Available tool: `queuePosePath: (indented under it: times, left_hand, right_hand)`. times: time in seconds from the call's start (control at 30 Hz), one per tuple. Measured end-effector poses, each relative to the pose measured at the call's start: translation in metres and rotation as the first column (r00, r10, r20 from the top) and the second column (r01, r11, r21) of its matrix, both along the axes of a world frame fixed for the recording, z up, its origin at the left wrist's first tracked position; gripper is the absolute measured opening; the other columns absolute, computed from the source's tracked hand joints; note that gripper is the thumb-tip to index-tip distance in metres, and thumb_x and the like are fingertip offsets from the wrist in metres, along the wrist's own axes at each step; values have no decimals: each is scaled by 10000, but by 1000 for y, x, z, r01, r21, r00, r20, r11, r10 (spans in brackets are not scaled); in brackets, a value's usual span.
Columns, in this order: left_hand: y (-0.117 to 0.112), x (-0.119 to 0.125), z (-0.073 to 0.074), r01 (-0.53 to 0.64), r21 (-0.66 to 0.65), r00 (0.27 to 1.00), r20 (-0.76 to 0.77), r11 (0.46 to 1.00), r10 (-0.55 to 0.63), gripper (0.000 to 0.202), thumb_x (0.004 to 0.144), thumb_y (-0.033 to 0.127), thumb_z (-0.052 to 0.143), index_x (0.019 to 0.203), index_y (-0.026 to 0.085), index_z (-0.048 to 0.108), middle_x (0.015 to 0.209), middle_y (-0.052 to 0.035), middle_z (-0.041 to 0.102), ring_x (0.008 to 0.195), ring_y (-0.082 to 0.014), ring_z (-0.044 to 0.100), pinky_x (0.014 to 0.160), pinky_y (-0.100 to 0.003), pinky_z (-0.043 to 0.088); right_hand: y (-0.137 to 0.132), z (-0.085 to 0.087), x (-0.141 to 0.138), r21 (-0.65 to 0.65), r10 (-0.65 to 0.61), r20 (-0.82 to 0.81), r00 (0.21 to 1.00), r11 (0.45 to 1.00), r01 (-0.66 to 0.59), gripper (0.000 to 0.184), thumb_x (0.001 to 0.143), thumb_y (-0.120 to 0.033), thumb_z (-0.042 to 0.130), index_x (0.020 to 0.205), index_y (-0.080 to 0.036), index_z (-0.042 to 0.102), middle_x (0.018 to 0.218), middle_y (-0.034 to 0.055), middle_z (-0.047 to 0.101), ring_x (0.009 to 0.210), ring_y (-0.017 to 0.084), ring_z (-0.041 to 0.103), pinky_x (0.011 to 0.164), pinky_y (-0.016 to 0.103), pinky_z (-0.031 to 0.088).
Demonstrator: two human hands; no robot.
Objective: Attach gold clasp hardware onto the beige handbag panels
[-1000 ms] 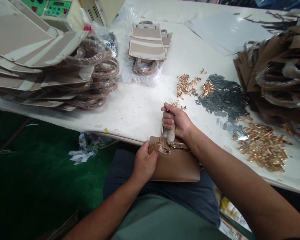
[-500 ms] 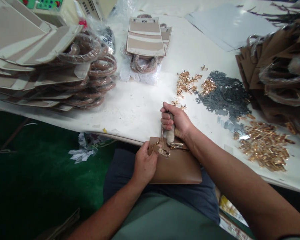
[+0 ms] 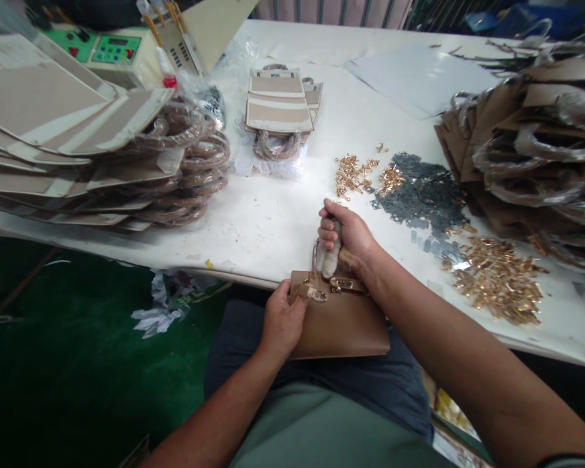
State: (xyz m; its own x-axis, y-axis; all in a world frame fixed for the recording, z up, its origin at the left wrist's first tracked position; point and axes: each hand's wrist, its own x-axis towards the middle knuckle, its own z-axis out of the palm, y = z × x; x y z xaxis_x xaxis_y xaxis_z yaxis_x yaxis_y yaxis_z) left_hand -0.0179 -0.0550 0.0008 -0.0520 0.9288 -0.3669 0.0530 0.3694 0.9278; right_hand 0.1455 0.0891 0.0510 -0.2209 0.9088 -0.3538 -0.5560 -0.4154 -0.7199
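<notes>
On the person's lap a brown bag [image 3: 341, 328] lies flat, top edge at the table [image 3: 273, 221] edge. Left hand [image 3: 283, 322] pinches its top left corner beside the gold clasp [image 3: 344, 284], fingers closed on the bag. Right hand [image 3: 348, 234] is fisted round a cloth-wrapped tool [image 3: 330, 257], tip down at the clasp. Best, I'd judge: tool upright, bag pinned so the clasp can't skid. Beyond: gold fittings [image 3: 497, 279], dark plates [image 3: 419, 192].
</notes>
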Motion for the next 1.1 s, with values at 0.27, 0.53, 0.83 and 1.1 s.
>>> queuePosePath:
  times: [0.27, 0.53, 0.83, 1.1]
  left_hand:
    - [-24, 4, 58, -97, 66, 938, 339, 993, 69, 540, 841, 533, 826, 1235, 182, 713, 1236, -120, 777, 1217, -321, 692, 1022, -398, 544]
    - [-84, 18, 133, 168, 371, 705, 602, 913, -375, 623, 950, 504, 725, 1498, 256, 563, 1499, -129, 619, 1381, -361, 575, 1141, -457, 496]
    - [-79, -10, 172, 82, 772, 980, 52, 631, -191, 507, 954, 389, 729, 1440, 304, 614, 1579, -108, 520, 1414, -353, 536, 1186, -494, 466]
    - [-23, -37, 218, 83, 804, 914, 175, 589, -367, 782, 862, 458, 832, 1555, 287, 514, 1485, -143, 624, 1377, -367, 589, 1143, -484, 501]
  right_hand:
    - [-147, 89, 21, 571, -431, 699, 571, 817, -82, 221, 944, -425, 759, 809, -253, 726, 718, 23, 683, 661, 189, 633, 609, 325, 536]
    - [-234, 85, -5, 701, -633, 712, 302, 667, -252, 440, 820, -359, 831, 1238, -316, 700, 1208, 102, 687, 1007, 296, 699, 749, 379, 605]
    - [-252, 170, 55, 855, -790, 508, 344, 510, -92, 83, 883, -362, 803, 914, -286, 787, 949, 78, 789, 859, 285, 732, 766, 398, 598]
    - [-224, 226, 121, 638, -441, 665, 602, 755, -151, 261, 792, -443, 893, 924, -241, 793, 883, 69, 771, 701, 236, 674, 569, 322, 520]
